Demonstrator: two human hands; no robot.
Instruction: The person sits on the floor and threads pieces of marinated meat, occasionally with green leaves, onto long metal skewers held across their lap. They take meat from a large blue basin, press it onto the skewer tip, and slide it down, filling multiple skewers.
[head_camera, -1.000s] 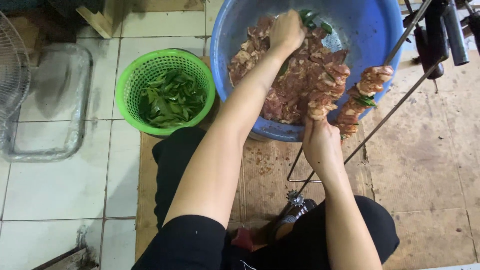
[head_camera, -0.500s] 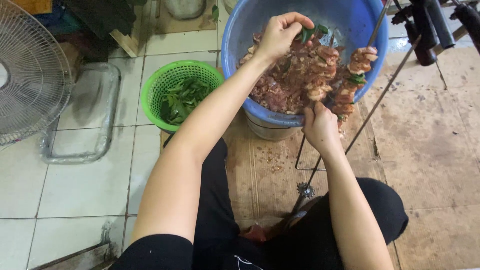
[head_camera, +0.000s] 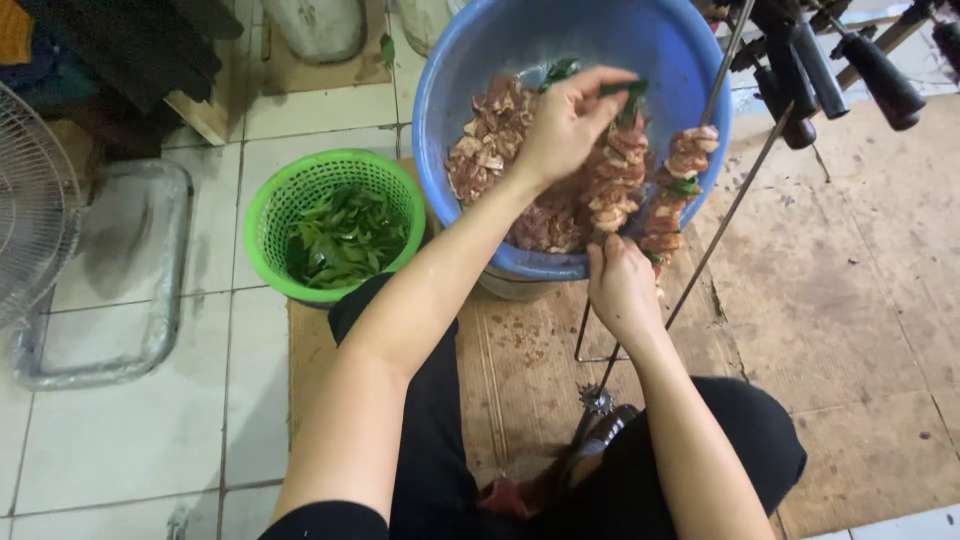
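A big blue basin (head_camera: 480, 60) holds raw marinated meat pieces (head_camera: 490, 150). My left hand (head_camera: 565, 125) is over the basin, fingers pinched on a green leaf (head_camera: 625, 90) at the top of the meat stacked on a two-pronged metal skewer (head_camera: 720, 210). My right hand (head_camera: 620, 285) grips the skewer below the stacked meat (head_camera: 615, 180), at the basin's near rim. The skewer's handle end (head_camera: 597, 400) rests by my lap.
A green plastic basket (head_camera: 265, 225) of green leaves (head_camera: 345, 235) stands left of the basin. A metal tray (head_camera: 100, 270) and a fan (head_camera: 35, 200) are at far left. Dark-handled skewers (head_camera: 850, 60) lie at top right. Wooden boards cover the floor under the basin.
The view has drifted so basin and basket sit lower and more central. My left hand has moved from the meat pile to the skewer's top, carrying a leaf. My right hand keeps its grip.
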